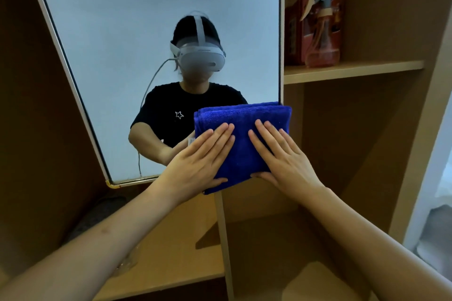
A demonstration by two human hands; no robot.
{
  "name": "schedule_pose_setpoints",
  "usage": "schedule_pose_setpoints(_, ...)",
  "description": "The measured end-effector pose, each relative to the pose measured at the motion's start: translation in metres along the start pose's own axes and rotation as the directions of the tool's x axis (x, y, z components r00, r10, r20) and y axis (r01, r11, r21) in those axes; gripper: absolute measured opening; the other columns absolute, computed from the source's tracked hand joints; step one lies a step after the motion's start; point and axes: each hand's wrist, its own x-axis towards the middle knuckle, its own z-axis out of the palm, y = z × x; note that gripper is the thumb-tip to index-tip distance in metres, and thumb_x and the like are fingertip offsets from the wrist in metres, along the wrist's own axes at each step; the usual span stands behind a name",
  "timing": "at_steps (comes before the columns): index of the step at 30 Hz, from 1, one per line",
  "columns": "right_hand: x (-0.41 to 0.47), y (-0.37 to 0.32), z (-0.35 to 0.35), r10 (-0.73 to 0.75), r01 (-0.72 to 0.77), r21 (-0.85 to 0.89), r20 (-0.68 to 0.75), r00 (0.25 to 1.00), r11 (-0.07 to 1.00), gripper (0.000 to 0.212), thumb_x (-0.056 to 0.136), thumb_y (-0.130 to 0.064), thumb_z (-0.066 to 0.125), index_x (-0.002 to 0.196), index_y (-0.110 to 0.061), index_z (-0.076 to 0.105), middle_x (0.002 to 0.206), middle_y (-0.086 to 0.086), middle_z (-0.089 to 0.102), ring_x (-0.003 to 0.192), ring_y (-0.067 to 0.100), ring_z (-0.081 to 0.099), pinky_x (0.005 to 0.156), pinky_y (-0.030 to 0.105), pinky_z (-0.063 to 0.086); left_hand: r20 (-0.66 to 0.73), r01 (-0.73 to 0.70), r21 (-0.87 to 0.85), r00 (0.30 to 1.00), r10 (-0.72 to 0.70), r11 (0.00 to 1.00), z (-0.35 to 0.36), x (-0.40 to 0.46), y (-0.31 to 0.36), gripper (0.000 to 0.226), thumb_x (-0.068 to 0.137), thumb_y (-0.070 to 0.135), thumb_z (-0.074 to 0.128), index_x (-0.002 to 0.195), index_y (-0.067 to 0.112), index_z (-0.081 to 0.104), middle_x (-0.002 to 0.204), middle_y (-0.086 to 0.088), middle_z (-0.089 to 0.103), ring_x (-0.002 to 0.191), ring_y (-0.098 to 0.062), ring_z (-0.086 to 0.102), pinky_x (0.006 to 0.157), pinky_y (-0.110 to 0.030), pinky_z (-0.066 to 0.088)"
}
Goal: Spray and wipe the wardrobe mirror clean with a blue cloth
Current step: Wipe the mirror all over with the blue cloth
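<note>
The wardrobe mirror (117,32) fills the upper left, framed in white, and reflects a person in a headset. A folded blue cloth (241,144) lies flat against the mirror's lower right corner, overlapping its right edge. My left hand (203,156) presses on the cloth's left half with straight fingers, thumb under its lower edge. My right hand (281,156) presses on the right half the same way. A clear spray bottle (321,39) with a white trigger stands on the shelf to the right.
A wooden shelf (354,69) at the right holds the bottle and a red package (297,32) behind it. A lower wooden surface (171,252) lies under my arms. A vertical wardrobe panel (225,239) divides the compartments below.
</note>
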Motion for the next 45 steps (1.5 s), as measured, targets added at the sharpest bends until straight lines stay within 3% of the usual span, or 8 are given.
schedule_pose_setpoints(14, 0.006, -0.034, 0.002, 0.041, -0.037, 0.088, -0.038, 0.998, 0.995, 0.096, 0.085, -0.028, 0.071, 0.154, -0.024, 0.005, 0.16, 0.015, 0.002, 0.149, 0.027, -0.005, 0.121, 0.044, -0.001, -0.023, 0.036, -0.003, 0.999, -0.036, 0.999, 0.0, -0.021, -0.003, 0.08, 0.097, 0.055, 0.039, 0.152, 0.001, 0.016, 0.159, -0.019, 0.011, 0.147, -0.031, 0.011, 0.12, -0.043, 0.009)
schedule_pose_setpoints(18, 0.007, -0.044, 0.003, 0.055, -0.052, 0.103, -0.02, 0.998, 0.993, 0.092, 0.086, -0.021, 0.071, 0.154, -0.033, 0.009, 0.16, 0.02, -0.002, 0.149, 0.034, -0.007, 0.12, 0.05, -0.004, -0.057, 0.252, -0.223, 0.961, -0.27, 0.942, -0.01, -0.039, -0.023, 0.078, 0.096, 0.054, 0.042, 0.153, 0.011, 0.012, 0.157, -0.02, 0.01, 0.149, -0.028, -0.002, 0.122, -0.044, 0.002)
schedule_pose_setpoints(20, 0.007, -0.05, 0.003, 0.082, -0.079, 0.135, -0.02, 0.996, 0.988, 0.09, 0.086, -0.015, 0.069, 0.154, -0.032, 0.012, 0.161, 0.016, -0.003, 0.149, 0.03, -0.01, 0.119, 0.051, -0.007, -0.022, 0.51, -0.371, 0.83, -0.557, 0.776, -0.018, -0.051, -0.039, 0.077, 0.097, 0.047, 0.043, 0.153, 0.007, 0.007, 0.157, -0.022, 0.007, 0.148, -0.028, -0.004, 0.121, -0.042, -0.002)
schedule_pose_setpoints(23, 0.008, -0.061, 0.004, 0.043, -0.039, 0.126, -0.031, 0.999, 0.991, 0.087, 0.084, -0.009, 0.061, 0.154, -0.023, 0.012, 0.162, 0.002, 0.004, 0.149, 0.018, -0.012, 0.118, 0.053, -0.009, 0.111, 0.758, -0.566, 0.459, -0.881, 0.324, -0.027, -0.071, -0.063, 0.068, 0.102, 0.036, 0.037, 0.152, 0.001, 0.008, 0.159, -0.022, 0.006, 0.148, -0.03, 0.003, 0.121, -0.028, 0.001)
schedule_pose_setpoints(27, 0.015, -0.081, 0.008, -0.008, 0.011, 0.115, -0.021, 1.0, 0.993, 0.086, 0.084, -0.008, 0.056, 0.154, -0.022, 0.009, 0.162, -0.001, 0.006, 0.149, 0.014, -0.01, 0.119, 0.05, -0.009, 0.495, 0.712, -0.656, 0.156, -0.855, -0.25, -0.023, -0.078, -0.073, 0.044, 0.106, 0.035, 0.026, 0.143, 0.013, 0.035, 0.138, -0.002, 0.049, 0.135, -0.019, 0.038, 0.091, 0.001, 0.026)
schedule_pose_setpoints(31, 0.024, -0.101, 0.005, -0.1, 0.1, 0.083, -0.002, 0.995, 0.992, 0.084, 0.083, -0.014, 0.049, 0.155, -0.031, 0.007, 0.163, 0.003, 0.004, 0.15, 0.021, -0.002, 0.118, 0.058, -0.004, 0.625, 0.574, -0.677, 0.117, -0.772, -0.461, -0.025, -0.07, -0.068, 0.043, 0.106, 0.036, 0.023, 0.134, 0.012, 0.045, 0.113, 0.013, 0.047, 0.108, 0.001, 0.047, 0.066, 0.007, 0.031)
schedule_pose_setpoints(42, 0.049, -0.155, 0.009, -0.011, 0.012, 0.06, -0.02, 1.0, 0.998, 0.098, 0.08, -0.071, 0.053, 0.155, -0.027, 0.009, 0.163, 0.007, 0.003, 0.15, 0.023, -0.002, 0.117, 0.06, -0.002, 0.676, 0.535, -0.662, 0.125, -0.726, -0.524, -0.031, -0.076, -0.07, 0.054, 0.102, 0.049, 0.018, 0.142, 0.019, 0.04, 0.141, 0.006, 0.046, 0.129, -0.006, 0.041, 0.103, -0.027, 0.033)
schedule_pose_setpoints(45, 0.063, -0.169, 0.012, -0.02, 0.024, 0.05, -0.081, 0.997, 0.998, 0.097, 0.08, -0.07, 0.055, 0.155, -0.028, 0.01, 0.162, 0.006, 0.004, 0.15, 0.022, 0.0, 0.117, 0.059, -0.001, 0.696, 0.533, -0.649, 0.129, -0.706, -0.543, -0.031, -0.079, -0.071, 0.055, 0.102, 0.05, 0.016, 0.131, 0.016, 0.048, 0.124, 0.006, 0.057, 0.114, -0.005, 0.052, 0.096, -0.025, 0.035)
